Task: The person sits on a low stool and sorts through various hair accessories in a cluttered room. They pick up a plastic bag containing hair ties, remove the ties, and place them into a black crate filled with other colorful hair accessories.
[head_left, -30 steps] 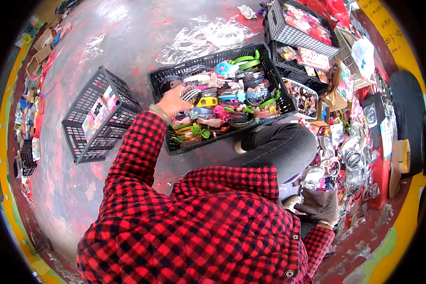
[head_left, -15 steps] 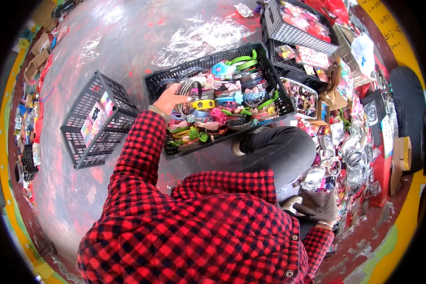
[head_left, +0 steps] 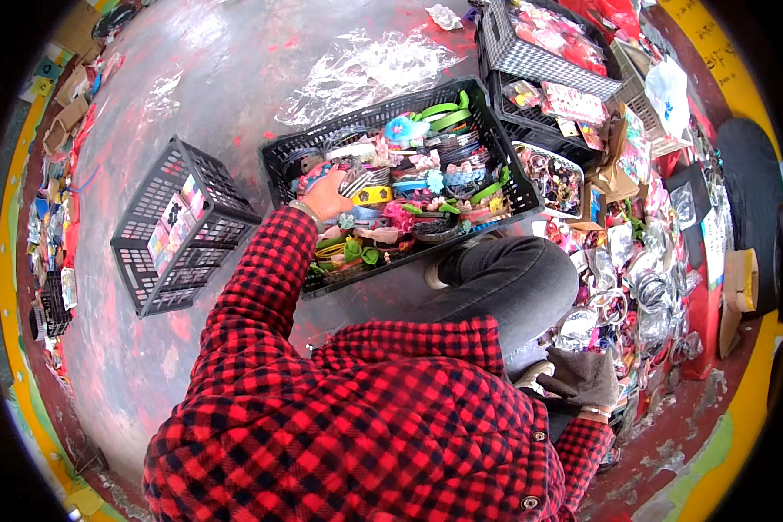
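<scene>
My left hand is down in a black plastic crate, its fingers curled over dark, thin headbands at the crate's left side. A yellow headband with dark flower shapes lies just right of the fingertips. Around it are headbands with flowers and bows, a bright green headband and green leaf-like pieces. My right hand is low at the right, against a grey-brown cloth. Its fingers are hidden, so I cannot make out whether it grips the cloth.
A smaller black crate with flat, colourful packs stands on the left. Stacked baskets are at the far right, above a white tray of small accessories. Plastic-wrapped goods cover the right side. Clear film lies beyond the crate.
My left hand has lowered from holding dark headbands raised on edge, and the bands now lie flatter among the others. My right hand has hardly moved.
</scene>
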Motion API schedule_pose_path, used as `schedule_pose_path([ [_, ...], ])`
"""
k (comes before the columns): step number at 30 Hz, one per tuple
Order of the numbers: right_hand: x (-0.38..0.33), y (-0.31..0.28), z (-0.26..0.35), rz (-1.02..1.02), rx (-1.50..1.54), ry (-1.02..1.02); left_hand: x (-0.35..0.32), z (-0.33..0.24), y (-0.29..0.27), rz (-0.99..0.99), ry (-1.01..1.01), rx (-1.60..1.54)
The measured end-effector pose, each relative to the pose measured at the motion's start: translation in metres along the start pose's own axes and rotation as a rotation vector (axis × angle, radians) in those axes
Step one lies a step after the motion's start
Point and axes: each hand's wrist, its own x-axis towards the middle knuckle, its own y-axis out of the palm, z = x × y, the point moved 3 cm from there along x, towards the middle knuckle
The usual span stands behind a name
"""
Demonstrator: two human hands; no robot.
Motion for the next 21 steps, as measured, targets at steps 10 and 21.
schedule_pose_path([
  [10, -0.006, 0.007, -0.007, -0.078, 0.239, 0.122, 0.003, 0.03, 0.014, 0.161, 0.027, -0.17],
  [21, -0.008, -0.014, 0.002, -0.021, 0.186, 0.091, -0.026, -0.001, 0.044, 0.198, 0.076, 0.086],
])
